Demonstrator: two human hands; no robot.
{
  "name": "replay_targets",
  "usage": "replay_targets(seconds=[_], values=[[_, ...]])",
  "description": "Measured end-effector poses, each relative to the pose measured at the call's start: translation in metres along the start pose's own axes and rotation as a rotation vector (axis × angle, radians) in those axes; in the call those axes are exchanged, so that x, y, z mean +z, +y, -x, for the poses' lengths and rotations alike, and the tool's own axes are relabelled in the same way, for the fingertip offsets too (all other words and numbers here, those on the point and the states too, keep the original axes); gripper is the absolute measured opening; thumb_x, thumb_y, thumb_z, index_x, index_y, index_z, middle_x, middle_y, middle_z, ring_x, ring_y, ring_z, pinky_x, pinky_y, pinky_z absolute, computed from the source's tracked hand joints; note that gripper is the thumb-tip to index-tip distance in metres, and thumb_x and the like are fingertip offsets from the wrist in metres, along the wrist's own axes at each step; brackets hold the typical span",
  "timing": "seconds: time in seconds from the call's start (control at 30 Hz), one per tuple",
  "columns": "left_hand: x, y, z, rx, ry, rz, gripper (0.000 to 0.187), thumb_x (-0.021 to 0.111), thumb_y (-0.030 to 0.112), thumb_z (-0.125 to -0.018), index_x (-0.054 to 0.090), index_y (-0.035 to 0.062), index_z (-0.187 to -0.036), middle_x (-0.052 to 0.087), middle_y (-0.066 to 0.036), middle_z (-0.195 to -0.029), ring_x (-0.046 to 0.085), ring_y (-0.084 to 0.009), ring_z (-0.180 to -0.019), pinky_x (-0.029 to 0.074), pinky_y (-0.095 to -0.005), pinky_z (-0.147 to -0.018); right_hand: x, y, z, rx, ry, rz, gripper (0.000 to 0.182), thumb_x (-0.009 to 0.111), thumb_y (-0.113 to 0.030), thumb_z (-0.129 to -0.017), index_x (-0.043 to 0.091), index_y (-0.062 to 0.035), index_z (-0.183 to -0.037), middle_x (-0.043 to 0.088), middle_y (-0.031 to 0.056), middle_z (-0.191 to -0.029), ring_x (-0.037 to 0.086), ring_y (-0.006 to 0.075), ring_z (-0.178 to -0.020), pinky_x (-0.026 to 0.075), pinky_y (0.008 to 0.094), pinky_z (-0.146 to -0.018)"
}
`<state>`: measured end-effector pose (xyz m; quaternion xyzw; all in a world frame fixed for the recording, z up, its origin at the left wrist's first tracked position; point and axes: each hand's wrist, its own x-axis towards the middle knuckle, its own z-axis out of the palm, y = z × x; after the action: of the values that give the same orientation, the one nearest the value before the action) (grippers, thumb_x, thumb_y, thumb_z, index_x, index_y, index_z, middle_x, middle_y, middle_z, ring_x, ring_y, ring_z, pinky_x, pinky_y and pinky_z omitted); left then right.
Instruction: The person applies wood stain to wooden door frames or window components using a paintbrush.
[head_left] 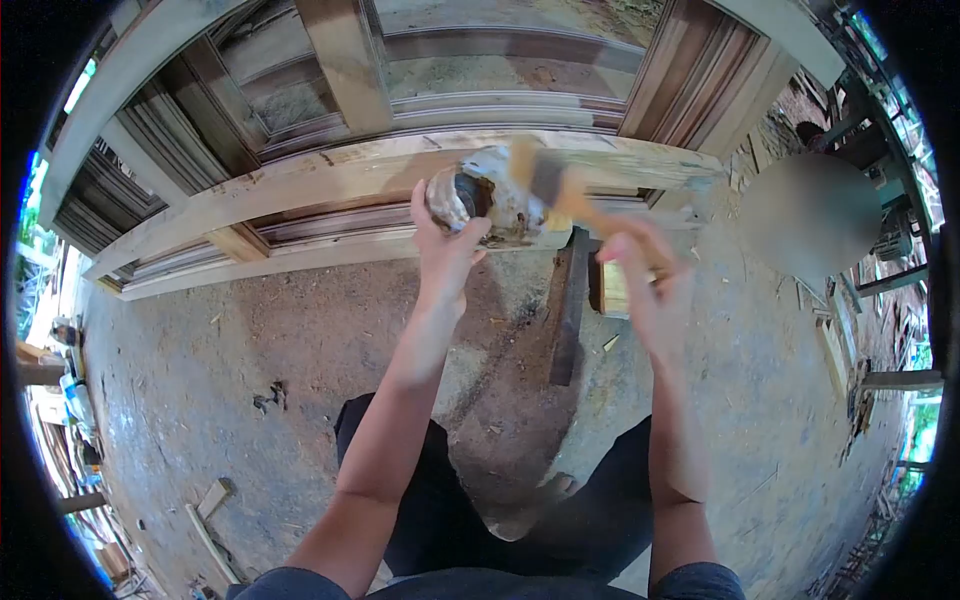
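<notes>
My left hand is wrapped round the near side of a stained, whitish container with a dark opening, held over a long wooden beam. My right hand grips the wooden handle of a brush, which is blurred by motion. The brush head is at the container's upper right; whether they touch I cannot tell. Below them, a dark flat bar lies beside a light wood block.
Large wooden frames with inner panels span the area ahead. Wood offcuts lie on the floor at the left, and more wood strips at the right. A blurred round area covers part of the right side.
</notes>
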<state>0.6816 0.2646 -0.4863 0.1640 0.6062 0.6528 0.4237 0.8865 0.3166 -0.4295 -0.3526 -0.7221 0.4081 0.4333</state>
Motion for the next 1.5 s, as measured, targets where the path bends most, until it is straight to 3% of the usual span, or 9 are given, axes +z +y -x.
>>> replay_targets(seconds=[0.1,0.13,0.23,0.27,0.5,0.73,1.03,1.3,1.5], values=[[0.009,-0.018,-0.008,0.073,-0.038,-0.171,0.088,0.065,0.009,-0.078,0.012,0.0261,-0.146,0.037,-0.008,-0.137,0.048,-0.0229,-0.114,0.049,-0.0424,-0.085,0.011,0.008,0.006,-0.288,-0.121,0.532,0.022,0.064,-0.016,-0.084,0.064,-0.0041,-0.102,0.067,0.0068,-0.084,0.062,0.0222,-0.071,0.049,0.0318,-0.062],[0.008,-0.025,-0.011,0.131,-0.052,-0.258,0.088,0.065,0.008,-0.077,0.014,0.0257,-0.146,0.037,-0.008,-0.137,0.047,-0.0224,-0.115,0.049,-0.0405,-0.085,0.016,0.012,0.009,-0.226,-0.134,0.491,0.022,0.067,-0.013,-0.082,0.065,-0.0007,-0.100,0.066,0.0164,-0.085,0.063,0.0306,-0.076,0.050,0.0345,-0.069],[0.019,-0.030,0.002,0.139,-0.140,-0.391,0.086,0.064,0.007,-0.076,0.016,0.0255,-0.145,0.037,-0.009,-0.136,0.047,-0.0216,-0.115,0.049,-0.0380,-0.084,0.023,0.031,0.018,-0.197,-0.193,0.644,0.021,0.068,-0.011,-0.080,0.065,-0.0005,-0.099,0.067,0.0147,-0.087,0.064,0.0298,-0.079,0.050,0.0350,-0.069],[0.024,-0.028,0.008,0.160,-0.142,-0.359,0.093,0.070,0.007,-0.068,0.020,0.0186,-0.145,0.034,-0.018,-0.131,0.041,-0.0276,-0.119,0.035,-0.0381,-0.103,0.020,0.033,0.021,-0.179,-0.187,0.642,0.021,0.068,-0.011,-0.080,0.065,-0.0005,-0.099,0.067,0.0147,-0.087,0.064,0.0298,-0.079,0.050,0.0350,-0.069],[0.038,-0.028,0.008,-0.032,-0.084,-0.115,0.090,0.066,0.008,-0.073,0.017,0.0213,-0.146,0.037,-0.010,-0.131,0.052,-0.0204,-0.106,0.052,-0.0357,-0.074,-0.031,0.027,0.028,-0.103,0.083,0.225,0.021,0.062,-0.014,-0.086,0.066,-0.0007,-0.102,0.067,0.0135,-0.084,0.063,0.0222,-0.070,0.049,0.0283,-0.065],[0.015,-0.033,0.021,-0.331,-0.052,0.361,0.070,0.063,0.013,-0.079,0.024,0.0251,-0.135,0.039,-0.008,-0.132,0.049,-0.0301,-0.115,0.048,-0.0509,-0.091,-0.044,0.093,0.024,0.347,0.669,-0.331,0.035,0.053,-0.026,-0.095,0.060,-0.0002,-0.118,0.064,0.0075,-0.095,0.061,0.0134,-0.089,0.052,0.0281,-0.067],[-0.038,0.043,0.112,-0.292,0.136,0.452,0.047,0.062,0.022,-0.082,0.046,0.0107,-0.125,0.053,-0.010,-0.123,0.053,-0.0289,-0.111,0.047,-0.0454,-0.093,0.032,0.123,-0.012,0.374,0.780,-0.645,0.039,0.055,-0.030,-0.095,0.056,-0.0034,-0.124,0.063,0.0054,-0.096,0.058,0.0124,-0.085,0.048,0.0261,-0.065],[-0.086,0.053,0.151,-0.178,0.248,0.422,0.053,0.061,0.027,-0.081,0.044,0.0142,-0.129,0.047,-0.011,-0.132,0.047,-0.0298,-0.119,0.045,-0.0466,-0.097,0.048,0.112,-0.007,0.431,0.659,-0.774,0.035,0.048,-0.020,-0.096,0.054,0.0003,-0.125,0.065,0.0084,-0.095,0.061,0.0148,-0.086,0.048,0.0274,-0.070],[-0.095,0.028,0.116,-0.368,0.145,0.519,0.052,0.061,0.028,-0.081,0.046,0.0130,-0.129,0.048,-0.010,-0.131,0.047,-0.0302,-0.119,0.045,-0.0466,-0.097,0.045,0.141,-0.001,0.523,0.582,-0.691,0.028,0.049,-0.014,-0.090,0.060,-0.0017,-0.113,0.063,0.0042,-0.082,0.051,0.0067,-0.059,0.042,0.0212,-0.052]])
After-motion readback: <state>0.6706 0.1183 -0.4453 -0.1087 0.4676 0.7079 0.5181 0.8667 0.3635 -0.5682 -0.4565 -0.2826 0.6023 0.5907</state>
